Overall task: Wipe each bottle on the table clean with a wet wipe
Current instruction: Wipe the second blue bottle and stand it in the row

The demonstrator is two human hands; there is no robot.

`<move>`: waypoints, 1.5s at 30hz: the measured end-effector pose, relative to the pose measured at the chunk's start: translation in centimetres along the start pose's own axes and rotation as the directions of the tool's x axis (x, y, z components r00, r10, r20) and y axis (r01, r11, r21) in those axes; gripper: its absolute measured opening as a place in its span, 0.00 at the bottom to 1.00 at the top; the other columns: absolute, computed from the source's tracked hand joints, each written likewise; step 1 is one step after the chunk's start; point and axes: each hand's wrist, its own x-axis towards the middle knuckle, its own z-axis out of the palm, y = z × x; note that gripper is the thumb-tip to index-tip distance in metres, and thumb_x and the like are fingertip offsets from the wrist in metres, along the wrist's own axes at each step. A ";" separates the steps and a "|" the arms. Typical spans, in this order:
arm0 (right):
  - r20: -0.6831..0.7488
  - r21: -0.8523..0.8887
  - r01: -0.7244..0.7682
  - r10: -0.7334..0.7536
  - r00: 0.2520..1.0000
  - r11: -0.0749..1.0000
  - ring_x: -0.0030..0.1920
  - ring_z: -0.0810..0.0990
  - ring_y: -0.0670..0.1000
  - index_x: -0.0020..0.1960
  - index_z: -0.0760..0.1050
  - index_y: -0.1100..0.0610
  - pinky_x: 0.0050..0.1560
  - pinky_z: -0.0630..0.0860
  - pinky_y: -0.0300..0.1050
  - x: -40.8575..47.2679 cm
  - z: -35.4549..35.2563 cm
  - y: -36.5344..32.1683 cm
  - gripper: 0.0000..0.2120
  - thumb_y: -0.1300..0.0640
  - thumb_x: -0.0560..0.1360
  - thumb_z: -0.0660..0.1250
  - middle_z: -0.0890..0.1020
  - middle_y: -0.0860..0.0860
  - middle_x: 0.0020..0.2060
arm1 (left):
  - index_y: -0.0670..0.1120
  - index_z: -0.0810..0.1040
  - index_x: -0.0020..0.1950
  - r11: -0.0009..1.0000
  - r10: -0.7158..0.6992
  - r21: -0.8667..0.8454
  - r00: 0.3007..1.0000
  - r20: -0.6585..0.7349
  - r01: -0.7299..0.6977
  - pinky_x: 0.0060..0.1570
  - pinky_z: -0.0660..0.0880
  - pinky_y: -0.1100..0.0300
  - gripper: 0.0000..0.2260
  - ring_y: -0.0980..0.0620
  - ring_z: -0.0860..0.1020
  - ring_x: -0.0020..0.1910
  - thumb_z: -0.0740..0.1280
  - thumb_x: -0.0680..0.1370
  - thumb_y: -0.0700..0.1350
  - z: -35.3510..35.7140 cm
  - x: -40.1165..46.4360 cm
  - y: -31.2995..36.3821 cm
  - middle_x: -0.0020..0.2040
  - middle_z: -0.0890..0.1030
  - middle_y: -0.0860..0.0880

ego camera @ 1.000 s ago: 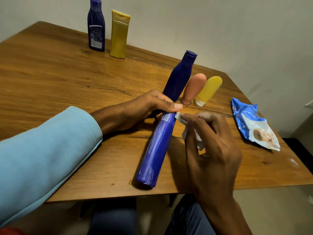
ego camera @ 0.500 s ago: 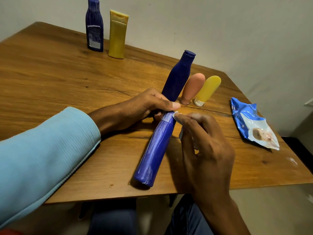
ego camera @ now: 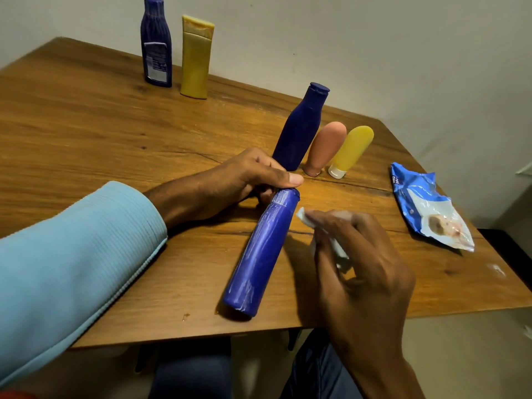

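Your right hand [ego camera: 365, 266] has its fingers curled round a white wipe [ego camera: 305, 218], just beside the blue bottle [ego camera: 260, 254] lying on the wooden surface [ego camera: 86, 133]. Your left hand [ego camera: 244, 180] pinches that bottle's cap end, fingers clamped. Behind stand a dark blue bottle [ego camera: 300, 131], peach tube [ego camera: 325, 148], yellow tube [ego camera: 351, 151]. Wipe packet [ego camera: 429, 208] lies right. Far back: labelled blue bottle [ego camera: 156, 44], mustard bottle [ego camera: 196, 57].

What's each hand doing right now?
Left hand: grips the cap end of the lying blue bottle.
Right hand: holds the wet wipe beside it.
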 end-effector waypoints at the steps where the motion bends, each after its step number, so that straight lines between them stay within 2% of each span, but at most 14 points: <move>1: -0.009 0.009 -0.008 0.008 1.000 1.000 0.52 0.77 0.40 0.64 0.83 0.56 0.48 0.74 0.32 0.4 0.0 0.0 0.18 0.69 0.77 0.73 0.81 0.49 0.53 | 0.51 0.77 0.29 1.000 0.001 0.002 1.000 0.000 -0.001 0.48 0.67 0.50 0.17 0.43 0.68 0.38 0.69 0.78 0.52 0.0 0.0 0.0 0.35 0.69 0.42; 6: -0.032 0.011 -0.013 0.014 0.999 1.000 0.52 0.76 0.40 0.65 0.83 0.56 0.49 0.70 0.25 2.3 0.9 -0.2 0.16 0.66 0.78 0.72 0.82 0.49 0.53 | 0.50 0.81 0.33 1.000 0.009 0.006 1.000 0.007 -0.009 0.55 0.66 0.45 0.15 0.40 0.71 0.47 0.69 0.78 0.52 -0.2 -0.2 -0.1 0.44 0.75 0.38; 12: 0.009 0.056 -0.025 0.025 1.000 0.998 0.54 0.77 0.40 0.64 0.83 0.56 0.52 0.73 0.26 0.5 0.8 -1.0 0.17 0.56 0.79 0.64 0.81 0.48 0.54 | 0.49 0.78 0.32 1.000 0.011 0.013 1.000 0.011 -0.011 0.53 0.66 0.46 0.16 0.42 0.68 0.41 0.69 0.80 0.52 -0.3 0.0 -0.2 0.36 0.71 0.42; 16: 0.033 0.110 -0.040 0.037 0.999 0.993 0.55 0.81 0.42 0.60 0.85 0.54 0.52 0.73 0.27 -1.4 0.0 -1.5 0.13 0.58 0.78 0.67 0.83 0.46 0.53 | 0.49 0.77 0.33 1.000 0.009 0.009 1.000 0.006 -0.009 0.50 0.67 0.49 0.16 0.44 0.69 0.38 0.69 0.79 0.52 -0.3 0.1 -0.3 0.35 0.71 0.45; 18: 0.017 0.123 -0.064 0.063 0.998 0.990 0.55 0.82 0.42 0.59 0.85 0.54 0.52 0.73 0.27 -1.4 -0.3 -1.3 0.13 0.64 0.77 0.72 0.83 0.46 0.52 | 0.49 0.78 0.33 1.000 0.013 0.007 1.000 0.010 -0.013 0.49 0.67 0.50 0.16 0.48 0.70 0.37 0.68 0.80 0.51 -0.4 0.1 -0.4 0.34 0.72 0.47; 20: 0.010 0.135 -0.111 0.111 0.994 0.985 0.54 0.81 0.41 0.59 0.85 0.53 0.51 0.73 0.27 -0.6 -0.4 -1.0 0.16 0.69 0.76 0.74 0.83 0.46 0.51 | 0.48 0.78 0.34 1.000 0.013 0.015 1.000 0.013 -0.013 0.50 0.68 0.49 0.15 0.48 0.70 0.38 0.68 0.80 0.51 -0.4 0.2 -0.5 0.34 0.72 0.47; 26: 0.030 0.208 -0.175 0.173 0.985 0.962 0.57 0.81 0.40 0.62 0.84 0.52 0.52 0.74 0.26 1.5 0.7 -0.7 0.16 0.67 0.78 0.72 0.84 0.46 0.55 | 0.46 0.79 0.37 1.000 0.005 0.023 1.000 0.016 -0.005 0.54 0.67 0.45 0.14 0.43 0.69 0.42 0.67 0.81 0.51 -0.4 0.0 -0.4 0.36 0.73 0.45; 31: 0.077 0.248 -0.154 0.139 0.987 0.956 0.55 0.82 0.44 0.61 0.85 0.52 0.50 0.75 0.30 -0.6 0.0 -1.8 0.17 0.69 0.77 0.73 0.83 0.47 0.52 | 0.46 0.78 0.37 1.000 0.013 0.022 0.999 0.034 -0.014 0.49 0.66 0.48 0.15 0.49 0.69 0.38 0.67 0.82 0.50 -0.3 -0.1 -0.3 0.36 0.71 0.45; 33: 0.093 0.269 -0.131 0.110 0.990 0.954 0.54 0.83 0.45 0.59 0.85 0.52 0.49 0.75 0.30 -2.1 -0.6 -2.7 0.14 0.66 0.78 0.73 0.83 0.46 0.51 | 0.46 0.77 0.37 1.000 0.016 0.025 0.999 0.037 -0.017 0.48 0.65 0.49 0.15 0.51 0.69 0.37 0.67 0.82 0.50 -0.3 -0.1 -0.3 0.35 0.72 0.47; 37: 0.141 0.284 -0.111 0.074 0.987 0.952 0.55 0.84 0.48 0.57 0.87 0.48 0.46 0.77 0.37 -4.8 -1.8 -4.7 0.11 0.59 0.78 0.72 0.84 0.44 0.52 | 0.46 0.77 0.38 0.999 0.022 0.030 0.999 0.029 -0.023 0.46 0.67 0.53 0.15 0.52 0.69 0.37 0.66 0.84 0.47 -0.4 0.0 -0.6 0.35 0.72 0.49; 41: 0.123 0.300 -0.123 0.089 0.988 0.946 0.53 0.85 0.48 0.55 0.87 0.49 0.46 0.76 0.37 -5.0 -2.4 -5.1 0.10 0.61 0.78 0.72 0.84 0.46 0.51 | 0.45 0.75 0.38 0.999 0.026 0.035 0.999 0.028 -0.027 0.45 0.67 0.55 0.15 0.53 0.69 0.36 0.66 0.84 0.48 -0.3 -0.1 -0.5 0.35 0.71 0.49; 45: 0.093 0.317 -0.133 0.109 0.990 0.939 0.54 0.83 0.45 0.58 0.86 0.52 0.49 0.75 0.33 -3.2 -1.8 -4.8 0.10 0.62 0.79 0.71 0.83 0.47 0.51 | 0.46 0.75 0.37 0.999 0.013 0.045 1.000 0.021 -0.014 0.48 0.66 0.50 0.17 0.53 0.69 0.36 0.65 0.86 0.45 -0.2 -0.1 -0.4 0.34 0.72 0.50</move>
